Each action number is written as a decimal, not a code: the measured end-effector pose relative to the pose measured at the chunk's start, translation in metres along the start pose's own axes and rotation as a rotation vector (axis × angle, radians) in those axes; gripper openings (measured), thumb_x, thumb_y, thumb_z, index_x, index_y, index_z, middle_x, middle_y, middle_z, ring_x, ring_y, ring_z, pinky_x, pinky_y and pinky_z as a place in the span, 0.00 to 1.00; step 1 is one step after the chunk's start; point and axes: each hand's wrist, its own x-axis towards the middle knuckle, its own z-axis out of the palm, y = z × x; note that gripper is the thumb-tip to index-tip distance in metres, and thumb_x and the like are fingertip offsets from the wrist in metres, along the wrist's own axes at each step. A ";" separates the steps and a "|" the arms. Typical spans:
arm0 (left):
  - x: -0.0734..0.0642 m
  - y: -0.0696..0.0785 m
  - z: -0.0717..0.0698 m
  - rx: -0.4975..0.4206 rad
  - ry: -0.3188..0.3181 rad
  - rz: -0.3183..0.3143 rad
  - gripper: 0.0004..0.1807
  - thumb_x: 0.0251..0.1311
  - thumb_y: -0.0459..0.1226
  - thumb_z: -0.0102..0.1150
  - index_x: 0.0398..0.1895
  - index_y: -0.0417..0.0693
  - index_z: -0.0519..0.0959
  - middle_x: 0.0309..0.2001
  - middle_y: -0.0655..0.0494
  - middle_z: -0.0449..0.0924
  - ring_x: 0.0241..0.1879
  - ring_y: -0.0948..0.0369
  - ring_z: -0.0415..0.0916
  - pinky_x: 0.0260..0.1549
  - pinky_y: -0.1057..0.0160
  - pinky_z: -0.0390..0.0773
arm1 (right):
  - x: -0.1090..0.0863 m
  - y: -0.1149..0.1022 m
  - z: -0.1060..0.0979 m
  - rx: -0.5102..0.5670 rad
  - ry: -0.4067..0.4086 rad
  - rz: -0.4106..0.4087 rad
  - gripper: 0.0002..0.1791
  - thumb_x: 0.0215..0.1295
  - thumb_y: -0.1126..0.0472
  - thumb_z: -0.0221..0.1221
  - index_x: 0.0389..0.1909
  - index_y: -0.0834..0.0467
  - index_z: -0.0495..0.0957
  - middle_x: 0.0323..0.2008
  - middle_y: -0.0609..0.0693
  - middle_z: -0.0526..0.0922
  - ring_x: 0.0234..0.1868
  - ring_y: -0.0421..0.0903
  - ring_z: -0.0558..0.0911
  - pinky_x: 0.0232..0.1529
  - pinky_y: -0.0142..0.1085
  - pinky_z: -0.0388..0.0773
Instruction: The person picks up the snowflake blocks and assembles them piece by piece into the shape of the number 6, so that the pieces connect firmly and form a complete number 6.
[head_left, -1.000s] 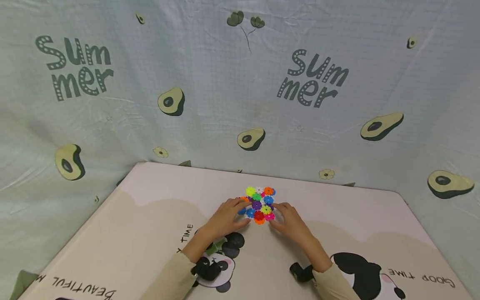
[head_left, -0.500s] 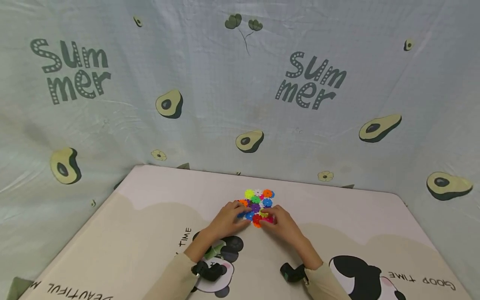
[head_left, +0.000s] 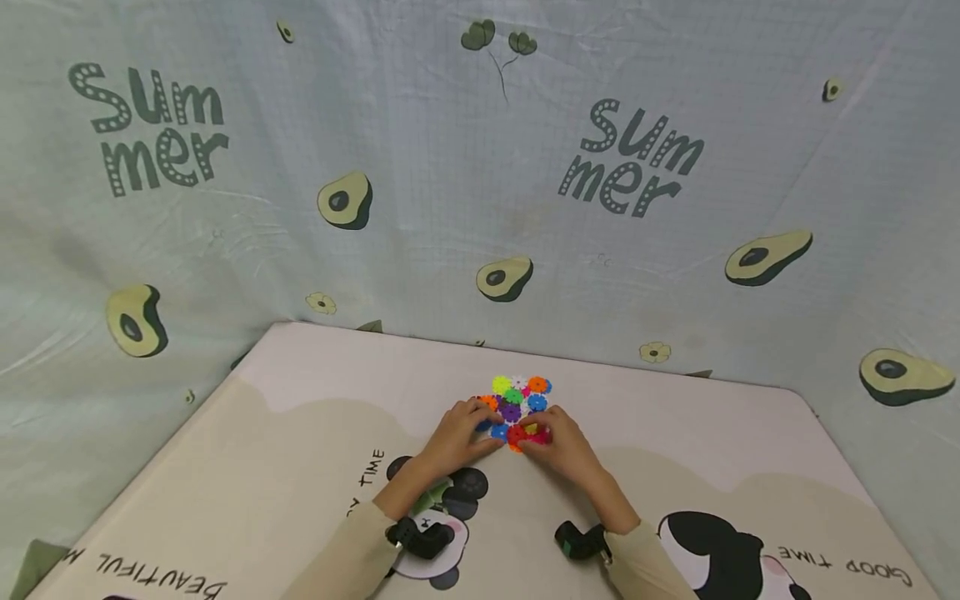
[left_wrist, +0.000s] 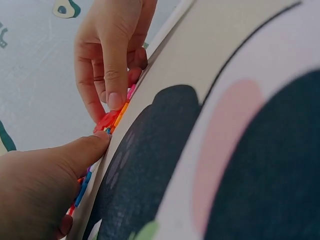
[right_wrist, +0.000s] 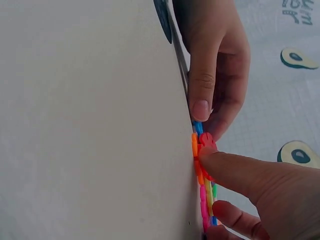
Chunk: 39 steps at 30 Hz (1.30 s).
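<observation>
A flat cluster of interlocking plastic snowflake discs (head_left: 512, 412) in many colours lies on the table between both hands. My left hand (head_left: 454, 435) holds its left edge, with the thumb at the near side and the fingers over the far side. My right hand (head_left: 564, 447) pinches a red snowflake disc (head_left: 516, 434) at the near right of the cluster; in the left wrist view this red disc (left_wrist: 106, 121) shows between thumb and index finger. Seen edge-on in the right wrist view, orange, pink and yellow discs (right_wrist: 203, 200) sit beside it. Fingers hide part of the cluster.
The table (head_left: 315, 450) wears a beige cover printed with a panda (head_left: 435, 542), a black-and-white animal and lettering. Behind it hangs a pale curtain (head_left: 420, 142) with avocado prints. A black camera (head_left: 581, 542) is worn on each wrist.
My right hand has moved left and nearer, from the cluster's right edge onto the red disc. My left hand stays at the left edge. The view shifts slightly.
</observation>
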 end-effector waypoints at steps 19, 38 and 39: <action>0.000 0.000 0.000 -0.087 -0.012 -0.046 0.17 0.57 0.40 0.68 0.48 0.44 0.83 0.35 0.56 0.72 0.39 0.58 0.67 0.40 0.59 0.62 | 0.002 0.011 -0.004 0.168 0.047 0.034 0.06 0.56 0.66 0.68 0.31 0.62 0.81 0.30 0.50 0.77 0.27 0.42 0.70 0.29 0.30 0.70; 0.002 -0.004 -0.005 -0.311 -0.032 -0.025 0.09 0.57 0.35 0.68 0.40 0.42 0.84 0.32 0.56 0.80 0.33 0.61 0.73 0.37 0.66 0.73 | 0.004 0.023 -0.011 0.484 -0.094 0.063 0.09 0.66 0.65 0.61 0.39 0.70 0.77 0.29 0.60 0.82 0.19 0.48 0.77 0.23 0.29 0.73; 0.002 -0.004 -0.005 -0.319 -0.035 -0.029 0.09 0.57 0.35 0.68 0.40 0.41 0.84 0.32 0.56 0.79 0.33 0.62 0.72 0.37 0.67 0.73 | 0.004 0.024 -0.010 0.503 -0.100 0.069 0.10 0.67 0.65 0.60 0.40 0.70 0.77 0.28 0.61 0.82 0.19 0.47 0.77 0.22 0.29 0.73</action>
